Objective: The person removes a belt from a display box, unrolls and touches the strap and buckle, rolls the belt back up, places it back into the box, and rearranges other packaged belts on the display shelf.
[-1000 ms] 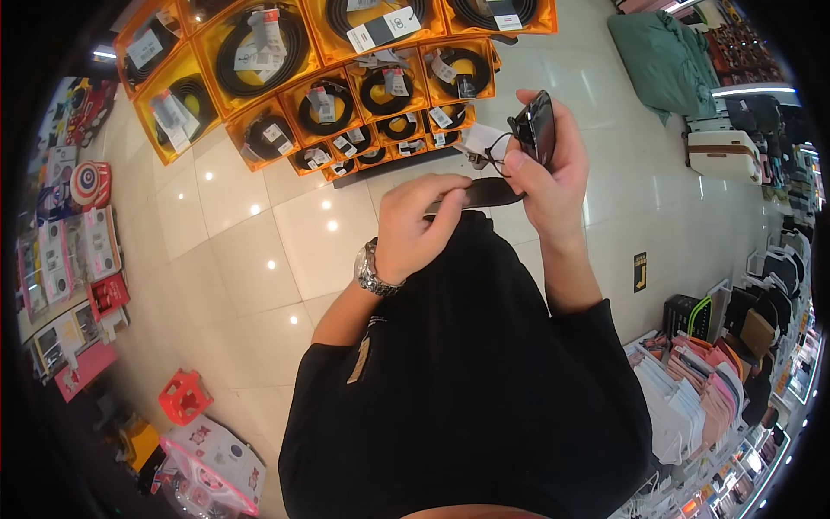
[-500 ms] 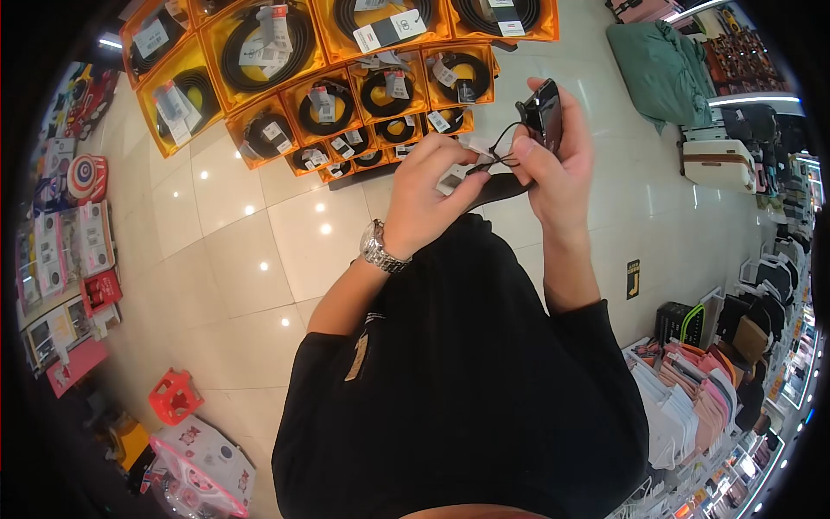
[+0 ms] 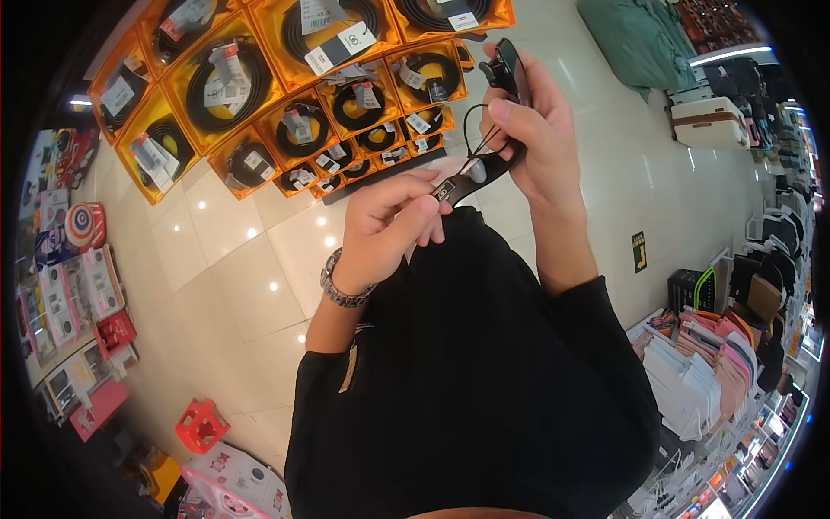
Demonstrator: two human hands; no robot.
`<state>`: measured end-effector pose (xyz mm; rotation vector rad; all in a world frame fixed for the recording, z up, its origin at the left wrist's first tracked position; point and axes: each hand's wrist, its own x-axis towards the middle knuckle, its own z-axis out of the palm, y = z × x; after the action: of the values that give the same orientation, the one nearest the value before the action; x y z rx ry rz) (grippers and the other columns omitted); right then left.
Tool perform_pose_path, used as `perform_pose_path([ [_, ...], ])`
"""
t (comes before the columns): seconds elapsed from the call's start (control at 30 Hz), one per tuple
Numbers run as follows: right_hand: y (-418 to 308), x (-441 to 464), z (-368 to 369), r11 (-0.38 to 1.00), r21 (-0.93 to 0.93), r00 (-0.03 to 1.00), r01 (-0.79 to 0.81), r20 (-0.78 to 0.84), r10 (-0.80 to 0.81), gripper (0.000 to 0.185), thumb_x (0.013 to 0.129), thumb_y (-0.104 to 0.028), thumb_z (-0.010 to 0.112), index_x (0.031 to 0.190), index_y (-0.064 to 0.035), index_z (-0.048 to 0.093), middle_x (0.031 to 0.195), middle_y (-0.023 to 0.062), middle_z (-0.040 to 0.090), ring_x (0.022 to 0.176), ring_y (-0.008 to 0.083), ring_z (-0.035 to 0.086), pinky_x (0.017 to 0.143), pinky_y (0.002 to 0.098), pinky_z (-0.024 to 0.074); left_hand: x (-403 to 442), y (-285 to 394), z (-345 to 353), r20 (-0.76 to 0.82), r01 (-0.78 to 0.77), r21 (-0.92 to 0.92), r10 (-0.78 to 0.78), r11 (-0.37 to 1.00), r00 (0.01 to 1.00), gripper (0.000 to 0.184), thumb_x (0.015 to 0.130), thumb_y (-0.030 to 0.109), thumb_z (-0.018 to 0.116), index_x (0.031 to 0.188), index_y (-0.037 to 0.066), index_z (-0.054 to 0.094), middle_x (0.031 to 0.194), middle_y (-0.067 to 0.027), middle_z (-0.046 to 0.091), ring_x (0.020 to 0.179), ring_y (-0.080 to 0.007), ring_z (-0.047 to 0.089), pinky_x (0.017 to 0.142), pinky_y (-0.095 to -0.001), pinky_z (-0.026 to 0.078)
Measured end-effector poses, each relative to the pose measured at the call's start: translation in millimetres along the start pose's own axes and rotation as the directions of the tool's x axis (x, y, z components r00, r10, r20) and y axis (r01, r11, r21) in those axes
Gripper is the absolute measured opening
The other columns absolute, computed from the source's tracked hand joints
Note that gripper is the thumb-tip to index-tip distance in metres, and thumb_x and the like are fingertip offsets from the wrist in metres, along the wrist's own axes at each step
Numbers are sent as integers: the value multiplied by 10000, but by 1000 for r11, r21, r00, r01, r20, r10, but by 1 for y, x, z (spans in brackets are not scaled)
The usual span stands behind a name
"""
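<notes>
Left hand (image 3: 389, 221) now farther from right hand (image 3: 543, 143), small dark tag (image 3: 443, 190) newly exposed at its fingertips, black cord (image 3: 468, 130) more drawn out

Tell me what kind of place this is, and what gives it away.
Most likely a shop floor, perhaps a department store: tagged black belts coiled in orange display boxes, pink and white garments hung in close rows, and a cream suitcase standing among other goods.

This is a shop; coiled belts (image 3: 226, 85) with paper tags sit in an orange-lined display rack (image 3: 275, 30), and clothes (image 3: 711, 363) hang in close rows at the right. Boxed goods (image 3: 73, 294) line the left side; a pale suitcase (image 3: 709, 123) stands at the upper right; glossy floor tiles (image 3: 233, 285) reflect many small lights.
</notes>
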<state>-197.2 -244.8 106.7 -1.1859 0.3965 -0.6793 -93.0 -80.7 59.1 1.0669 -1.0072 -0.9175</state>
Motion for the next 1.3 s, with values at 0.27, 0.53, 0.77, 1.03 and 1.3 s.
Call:
perform_pose_path([
  [0.27, -5, 12, -2, 998, -24, 997, 64, -42, -65, 551, 784, -127, 599, 1279, 37, 421, 685, 1, 436, 525, 64, 414, 453, 201, 292, 7, 3, 3, -38, 36, 43, -35, 998, 999, 176, 931, 153, 533, 879, 18, 633, 589, 4, 584, 608, -79, 588, 1059, -384, 320],
  [0.53, 0, 15, -12, 996, 76, 997, 55, -58, -51, 567, 805, -167, 589, 1288, 51, 386, 683, -14, 344, 540, 56, 331, 456, 198, 262, 3, -4, 0, -67, 49, 16, -48, 999, 997, 135, 899, 100, 569, 960, 6, 643, 697, -35, 664, 613, -83, 617, 1012, -355, 366],
  [0.77, 4, 11, -10, 994, 106, 997, 36, -77, -27, 586, 798, -189, 601, 1283, 47, 372, 700, -9, 332, 573, 58, 337, 466, 189, 260, -1, -14, -22, -100, 138, 251, -116, 958, 988, 196, 897, 150, 575, 1009, 3, 642, 770, -61, 664, 611, -124, 568, 618, -289, 455],
  [1.03, 14, 0, 0, 996, -28, 992, 90, -89, -92, 555, 758, -78, 651, 1255, 16, 423, 804, 17, 506, 625, 59, 468, 505, 185, 364, 4, -45, -37, -179, 26, 731, 155, 682, 972, 235, 848, 190, 614, 1018, 32, 652, 771, -85, 610, 714, -225, 594, 665, -317, 457],
  [1.3, 10, -7, 26, 901, -362, 945, 238, 300, -129, 621, 731, -49, 722, 1255, -17, 390, 978, 80, 614, 848, 93, 589, 714, 235, 490, 2, -34, -29, 82, 128, 886, -422, 445, 903, 726, 681, 592, 691, 1094, 0, 620, 749, -147, 643, 727, -297, 644, 648, -374, 489],
])
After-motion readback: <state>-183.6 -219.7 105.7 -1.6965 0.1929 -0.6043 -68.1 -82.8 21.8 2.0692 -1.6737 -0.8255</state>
